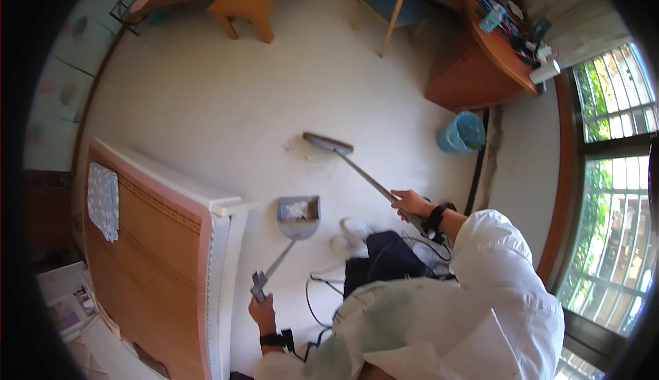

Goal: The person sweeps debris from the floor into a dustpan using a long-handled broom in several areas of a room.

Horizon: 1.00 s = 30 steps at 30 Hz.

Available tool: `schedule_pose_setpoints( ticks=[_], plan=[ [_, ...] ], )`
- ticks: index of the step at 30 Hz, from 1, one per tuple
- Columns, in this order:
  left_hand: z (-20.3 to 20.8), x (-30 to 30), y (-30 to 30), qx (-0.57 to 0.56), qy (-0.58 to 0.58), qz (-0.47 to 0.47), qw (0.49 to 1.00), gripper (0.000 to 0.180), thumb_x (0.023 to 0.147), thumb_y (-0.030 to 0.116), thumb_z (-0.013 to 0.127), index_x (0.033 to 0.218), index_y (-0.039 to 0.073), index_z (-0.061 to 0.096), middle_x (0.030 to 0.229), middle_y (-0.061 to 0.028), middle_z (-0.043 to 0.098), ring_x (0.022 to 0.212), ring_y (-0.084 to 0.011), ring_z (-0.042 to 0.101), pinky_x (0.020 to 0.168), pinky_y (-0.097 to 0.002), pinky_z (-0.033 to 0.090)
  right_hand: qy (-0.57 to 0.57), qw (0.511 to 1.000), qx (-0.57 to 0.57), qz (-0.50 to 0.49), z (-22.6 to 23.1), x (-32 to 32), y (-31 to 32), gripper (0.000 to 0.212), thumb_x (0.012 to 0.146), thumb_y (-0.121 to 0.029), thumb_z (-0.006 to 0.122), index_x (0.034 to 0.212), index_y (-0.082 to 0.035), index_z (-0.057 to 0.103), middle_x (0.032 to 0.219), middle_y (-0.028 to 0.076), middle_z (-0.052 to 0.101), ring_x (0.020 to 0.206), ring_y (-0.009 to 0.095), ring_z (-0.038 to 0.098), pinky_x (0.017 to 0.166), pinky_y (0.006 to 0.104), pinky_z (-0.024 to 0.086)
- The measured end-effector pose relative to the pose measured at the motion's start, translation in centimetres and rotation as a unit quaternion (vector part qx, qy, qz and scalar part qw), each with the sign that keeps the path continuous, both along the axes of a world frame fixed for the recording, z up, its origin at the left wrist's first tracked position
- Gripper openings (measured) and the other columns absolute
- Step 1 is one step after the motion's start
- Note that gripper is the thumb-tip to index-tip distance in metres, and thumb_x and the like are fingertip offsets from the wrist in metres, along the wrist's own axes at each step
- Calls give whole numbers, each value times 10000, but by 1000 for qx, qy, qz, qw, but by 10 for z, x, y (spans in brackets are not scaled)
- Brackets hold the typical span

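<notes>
In my right hand [410, 203] is the long grey handle of a broom [328, 142], fingers wrapped round it. The broom's head rests on the pale floor ahead, with a little dark debris [302, 150] beside its bristles. My left hand [262, 313] grips the upper end of a long-handled dustpan [298, 227]. The grey pan lies on the floor in front of me, left of the broom, and white scraps [298, 210] sit inside it. Both wrists wear black bands.
A bed [147, 236] with a woven mat stands close on my left, a patterned cloth [103, 201] over its edge. A blue bin [458, 133] stands by the right wall, near a wooden desk [456, 78]. A chair [388, 2] and low table [247, 2] are farther off. Dark cables hang near my legs.
</notes>
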<state>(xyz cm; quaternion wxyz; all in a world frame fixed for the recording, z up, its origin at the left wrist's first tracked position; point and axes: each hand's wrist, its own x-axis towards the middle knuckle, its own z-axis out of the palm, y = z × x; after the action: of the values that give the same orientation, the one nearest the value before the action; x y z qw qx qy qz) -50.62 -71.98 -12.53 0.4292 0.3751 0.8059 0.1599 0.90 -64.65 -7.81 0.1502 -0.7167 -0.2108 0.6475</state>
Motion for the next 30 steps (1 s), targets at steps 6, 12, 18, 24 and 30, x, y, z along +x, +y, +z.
schedule_pose_setpoints(
  ticks=[6,12,18,24,30],
  plan=[
    [-6,-1,-3,-3,-8,6,1000,197,683,145,673,654,10,533,528,-38,513,460,-134,485,459,-320,401,97,994,33,-24,-50,-37,-27,112,803,-52,483,696,-66,516,604,15,523,618,135,556,573,256,456],
    [-6,-5,-5,18,19,-1,1000,222,672,182,679,719,-8,572,571,-94,553,501,-198,513,513,-339,414,-134,891,370,227,-105,-137,34,78,768,-109,532,740,-38,549,712,85,587,675,199,590,609,294,475],
    [3,-5,-2,7,39,-14,999,259,667,216,684,752,-6,583,611,-133,570,547,-261,540,551,-361,422,-268,879,247,307,-118,-228,91,96,768,-113,559,776,-18,564,750,90,624,705,156,613,630,280,467],
    [12,-6,3,5,48,-24,999,264,667,228,687,759,1,588,633,-148,581,578,-296,559,563,-377,430,321,879,26,-352,-108,-245,125,95,821,-121,455,795,-36,421,648,57,489,567,174,503,545,268,453],
    [24,-8,8,4,60,-50,997,279,669,258,679,757,9,590,646,-153,589,606,-319,570,573,-382,440,319,931,19,-177,-44,-198,114,263,873,-203,379,648,-72,420,570,36,461,479,144,443,460,261,388]
  ],
)
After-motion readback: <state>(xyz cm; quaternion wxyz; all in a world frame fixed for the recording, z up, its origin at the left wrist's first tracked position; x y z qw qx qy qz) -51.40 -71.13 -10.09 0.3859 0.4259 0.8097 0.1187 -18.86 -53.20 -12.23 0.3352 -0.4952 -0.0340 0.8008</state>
